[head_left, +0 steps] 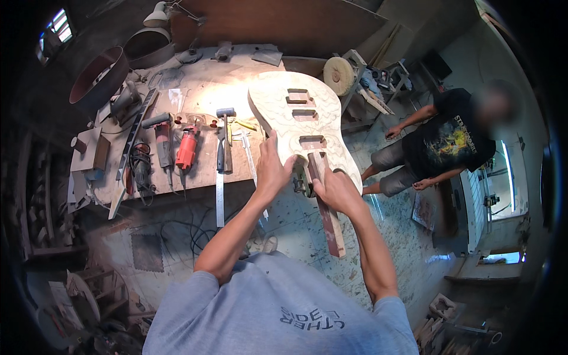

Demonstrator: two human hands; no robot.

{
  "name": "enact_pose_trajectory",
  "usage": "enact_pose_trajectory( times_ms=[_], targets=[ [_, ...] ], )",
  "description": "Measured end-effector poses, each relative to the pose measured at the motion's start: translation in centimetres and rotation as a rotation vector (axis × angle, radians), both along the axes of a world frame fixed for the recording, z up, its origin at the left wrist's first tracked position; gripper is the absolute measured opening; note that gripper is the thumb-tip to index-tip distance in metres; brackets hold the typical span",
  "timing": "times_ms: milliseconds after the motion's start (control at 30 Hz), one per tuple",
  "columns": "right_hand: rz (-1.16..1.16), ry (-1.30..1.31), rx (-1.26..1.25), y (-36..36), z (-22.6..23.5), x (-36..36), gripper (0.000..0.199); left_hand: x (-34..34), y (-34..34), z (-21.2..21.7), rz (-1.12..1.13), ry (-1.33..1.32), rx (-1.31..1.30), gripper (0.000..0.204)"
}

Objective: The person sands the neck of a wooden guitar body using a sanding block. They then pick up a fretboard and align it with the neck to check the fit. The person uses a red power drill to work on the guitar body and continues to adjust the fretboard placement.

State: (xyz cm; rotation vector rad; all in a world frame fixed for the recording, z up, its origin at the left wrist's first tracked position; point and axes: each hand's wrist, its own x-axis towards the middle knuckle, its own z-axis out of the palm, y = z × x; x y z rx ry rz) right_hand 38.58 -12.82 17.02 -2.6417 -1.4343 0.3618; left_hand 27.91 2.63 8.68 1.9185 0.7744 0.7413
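Observation:
A pale unfinished electric guitar body (324, 125) with three routed rectangular openings is held up in front of me, by the bench's right end. A dark reddish-brown wooden neck piece (329, 228) runs from its lower cutaway back toward me. My left hand (274, 168) grips the body's lower left edge, thumb on the top face. Wrapped around the neck piece near the joint is my right hand (338, 188), with a dark ring on a finger. Between my hands a dark greenish object (302, 181) shows under the body; its kind is partly hidden.
The wooden bench (201, 142) bears a red power tool (187, 148), a grey-red grinder (164, 142), a hammer (225, 118) and a steel ruler (220, 201) overhanging its front edge. A person (447, 133) stands at the right. Cables (192, 231) lie on the floor.

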Motion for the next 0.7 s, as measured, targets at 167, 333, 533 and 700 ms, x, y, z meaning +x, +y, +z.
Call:
enact_pose_trajectory(
  times_ms=[167, 333, 533, 700],
  targets=[
    [0.003, 0.009, -0.056, 0.6, 0.9, 0.0, 0.044, 0.0, 0.1, 0.1, 0.002, 0.010, -0.009, 0.086],
    [-0.004, 0.031, -0.081, 0.0, 1.1, -0.4, 0.044, -0.2, 0.0, 0.6, -0.016, 0.037, -0.038, 0.087],
    [-0.066, 0.073, -0.026, 0.7, 1.9, -0.8, 0.043, 0.1, 0.2, 0.3, -0.002, 0.004, 0.010, 0.087],
    [0.007, 0.078, -0.071, 0.3, 1.8, -0.7, 0.048, 0.3, 0.1, -0.4, 0.016, 0.010, 0.034, 0.086]
  ],
)
